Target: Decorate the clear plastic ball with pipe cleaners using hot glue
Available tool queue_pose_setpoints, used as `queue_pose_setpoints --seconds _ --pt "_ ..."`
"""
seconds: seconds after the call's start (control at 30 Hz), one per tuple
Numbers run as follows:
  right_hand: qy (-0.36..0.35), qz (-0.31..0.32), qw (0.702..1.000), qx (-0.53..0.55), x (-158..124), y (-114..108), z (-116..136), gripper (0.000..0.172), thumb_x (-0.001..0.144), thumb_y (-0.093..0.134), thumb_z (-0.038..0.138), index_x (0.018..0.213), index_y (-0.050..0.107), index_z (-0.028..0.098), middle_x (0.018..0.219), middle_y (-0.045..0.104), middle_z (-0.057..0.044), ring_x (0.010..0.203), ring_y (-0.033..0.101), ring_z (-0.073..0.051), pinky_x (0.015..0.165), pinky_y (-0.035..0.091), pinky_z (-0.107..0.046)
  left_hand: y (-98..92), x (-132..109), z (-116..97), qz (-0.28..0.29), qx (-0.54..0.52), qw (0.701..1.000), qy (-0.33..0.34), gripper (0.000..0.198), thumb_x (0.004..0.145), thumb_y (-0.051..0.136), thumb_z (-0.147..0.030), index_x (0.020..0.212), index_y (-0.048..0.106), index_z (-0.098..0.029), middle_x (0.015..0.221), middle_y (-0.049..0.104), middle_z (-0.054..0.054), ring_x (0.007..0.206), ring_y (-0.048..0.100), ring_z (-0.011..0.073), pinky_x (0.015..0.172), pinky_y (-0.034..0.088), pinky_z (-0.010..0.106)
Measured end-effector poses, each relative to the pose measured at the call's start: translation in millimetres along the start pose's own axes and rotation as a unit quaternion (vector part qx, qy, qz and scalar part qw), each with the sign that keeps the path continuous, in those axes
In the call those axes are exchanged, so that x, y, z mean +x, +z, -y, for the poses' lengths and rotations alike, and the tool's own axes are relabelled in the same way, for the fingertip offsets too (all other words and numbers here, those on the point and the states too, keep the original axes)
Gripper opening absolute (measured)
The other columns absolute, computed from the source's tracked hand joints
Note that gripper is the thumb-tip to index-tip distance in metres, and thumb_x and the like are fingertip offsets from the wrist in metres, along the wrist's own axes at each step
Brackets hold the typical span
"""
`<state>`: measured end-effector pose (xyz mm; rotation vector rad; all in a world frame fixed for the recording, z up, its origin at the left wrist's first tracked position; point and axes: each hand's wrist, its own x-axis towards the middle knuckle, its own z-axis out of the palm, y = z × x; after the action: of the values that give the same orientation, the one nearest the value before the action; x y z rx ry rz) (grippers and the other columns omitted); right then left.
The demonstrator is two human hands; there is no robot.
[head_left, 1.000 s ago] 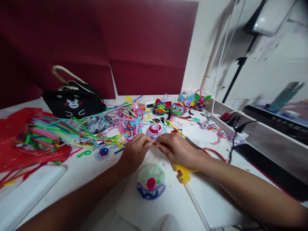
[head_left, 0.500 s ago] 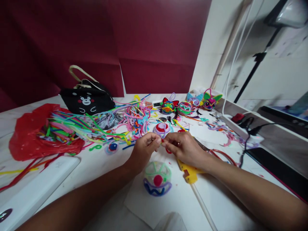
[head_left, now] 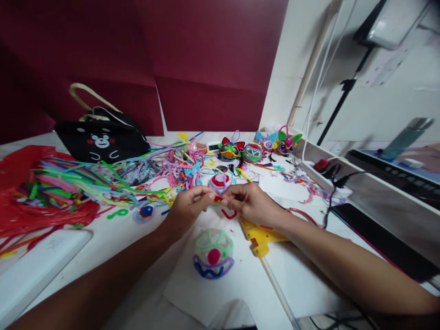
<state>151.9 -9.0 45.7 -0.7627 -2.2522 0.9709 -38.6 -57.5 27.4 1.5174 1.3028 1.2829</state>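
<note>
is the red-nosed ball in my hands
No, the ball rests on white paper; left hand and right hand pinch a red piece.

the frame was dimly and unevenly lit. the burgundy backdrop (head_left: 206,64) was sunk into darkness at the upper left; the wall (head_left: 412,107) was left paler at the upper right and crossed by soft shadows. fine detail was softened throughout, with the red piece (head_left: 217,199) blurred between left hand (head_left: 192,204) and right hand (head_left: 248,201). the bottle (head_left: 404,141) was slanted by wide-angle distortion near the right edge.
</note>
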Motion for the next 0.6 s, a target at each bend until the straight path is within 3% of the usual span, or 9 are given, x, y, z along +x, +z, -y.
queue_pose_setpoints --seconds 0.2,0.37,0.47,0.6 --pt "-0.008 -0.003 1.0 -0.028 -0.1 -0.5 2.5 0.014 0.086 0.058 0.019 0.076 0.066 0.012 0.061 0.056 0.002 0.056 0.046 -0.009 0.056 0.034 -0.02 -4.7 -2.4 -4.5 0.022 0.116 0.991 0.065 0.016 0.082 0.064 -0.034 0.081 0.069 -0.019 0.075 0.067 -0.001 0.07 0.058 0.0137 0.064 0.042 0.023" --pt "-0.01 0.001 0.999 -0.032 -1.0 -0.3 4.6 0.014 0.087 0.057 0.018 0.078 0.066 0.012 0.061 0.056 0.002 0.056 0.046 -0.009 0.056 0.033 -0.02 -5.5 -2.0 -6.9 0.017 0.17 0.981 0.088 0.015 0.083 0.061 -0.033 0.078 0.068 -0.02 0.065 0.06 -0.002 0.064 0.053 0.0138 0.055 0.036 0.022" --pt "-0.008 -0.002 0.999 -0.032 -1.5 0.9 5.5 0.014 0.087 0.058 0.018 0.076 0.066 0.012 0.062 0.055 0.002 0.056 0.045 -0.009 0.055 0.032 -0.02 -2.5 -1.9 -7.0 0.016 0.161 0.983 0.083 0.017 0.083 0.061 -0.034 0.076 0.065 -0.02 0.061 0.055 -0.003 0.059 0.049 0.013 0.052 0.033 0.022" --pt "-0.017 -0.021 0.999 -0.035 -2.1 1.9 6.2 0.016 0.087 0.058 0.02 0.075 0.066 0.012 0.063 0.058 0.001 0.058 0.048 -0.009 0.057 0.033 -0.021 5.7 -2.8 -4.3 0.001 0.066 0.996 0.053 0.018 0.082 0.06 -0.036 0.078 0.061 -0.018 0.062 0.052 -0.004 0.055 0.044 0.0112 0.05 0.032 0.022"
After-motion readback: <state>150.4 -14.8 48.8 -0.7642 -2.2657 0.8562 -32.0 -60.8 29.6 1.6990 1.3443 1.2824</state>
